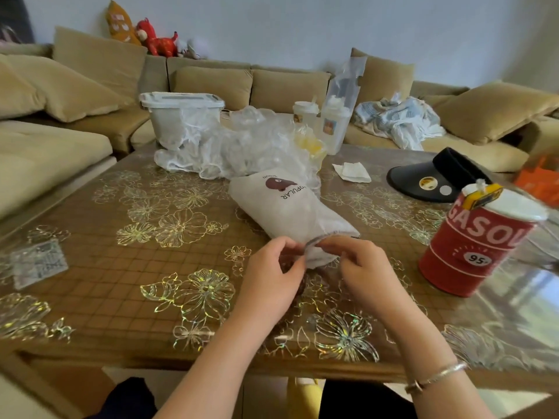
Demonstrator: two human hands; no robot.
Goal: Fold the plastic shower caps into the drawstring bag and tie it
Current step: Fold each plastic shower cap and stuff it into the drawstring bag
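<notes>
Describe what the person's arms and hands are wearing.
Both forearms are bare, with no sleeves showing. The left hand wears nothing visible. The right hand has a thin silver metal bangle round its wrist. No rings, gloves or watch can be seen.

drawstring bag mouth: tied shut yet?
Not tied. Both hands, left hand and right hand, pinch the drawstring bag at its mouth; no knot visible.

Mouth of pale fabric drawstring bag [290, 207] partly hidden behind left hand [272, 273] and right hand [363, 267]. Red cylindrical tin [472, 246] lettering cut short. Orange object [541, 179] cropped at right edge, blurred.
</notes>
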